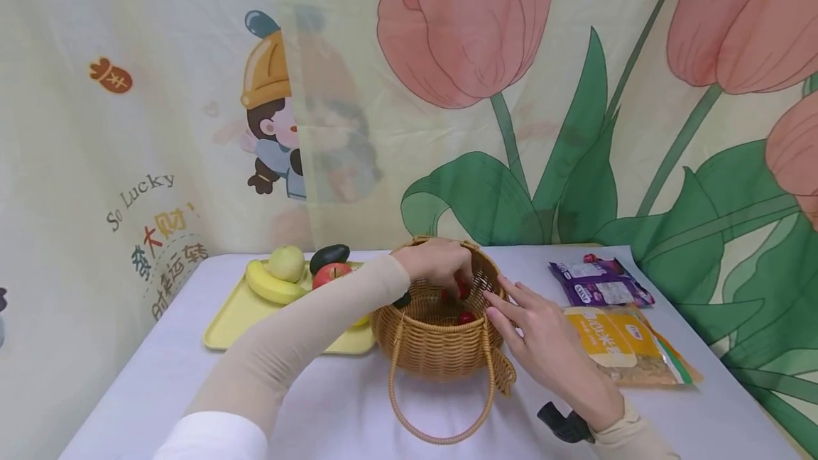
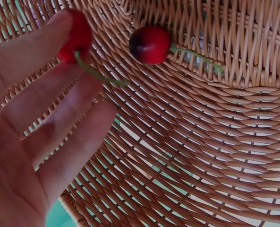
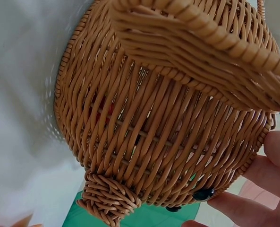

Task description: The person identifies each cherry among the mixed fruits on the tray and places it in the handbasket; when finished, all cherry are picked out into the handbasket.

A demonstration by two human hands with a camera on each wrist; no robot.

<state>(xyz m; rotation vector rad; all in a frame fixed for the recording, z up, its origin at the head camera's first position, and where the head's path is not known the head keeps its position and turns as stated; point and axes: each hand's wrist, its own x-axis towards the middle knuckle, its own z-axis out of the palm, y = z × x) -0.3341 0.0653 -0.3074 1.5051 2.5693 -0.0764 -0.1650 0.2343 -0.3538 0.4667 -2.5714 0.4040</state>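
My left hand [image 1: 441,263] reaches into a round wicker basket [image 1: 437,350]. In the left wrist view, its thumb and fingers pinch a red cherry [image 2: 81,33] with a green stem. A second cherry [image 2: 150,45], dark at one end, lies on the woven bottom nearby; the head view shows a cherry [image 1: 466,317] inside the near wall. My right hand [image 1: 546,336] has its fingers extended against the basket's right rim, and the right wrist view puts its fingertips [image 3: 234,205] beside a black bead on the wicker. The basket's looped handle [image 1: 441,439] hangs down toward me.
Left of the basket, a yellow tray [image 1: 224,336] bears a banana [image 1: 275,285], a pale green round fruit [image 1: 287,263], a dark oval one [image 1: 329,257] and an apple [image 1: 331,273]. Purple packets [image 1: 601,282] and an orange bag [image 1: 623,346] lie on the right. A printed curtain [image 1: 447,162] hangs behind.
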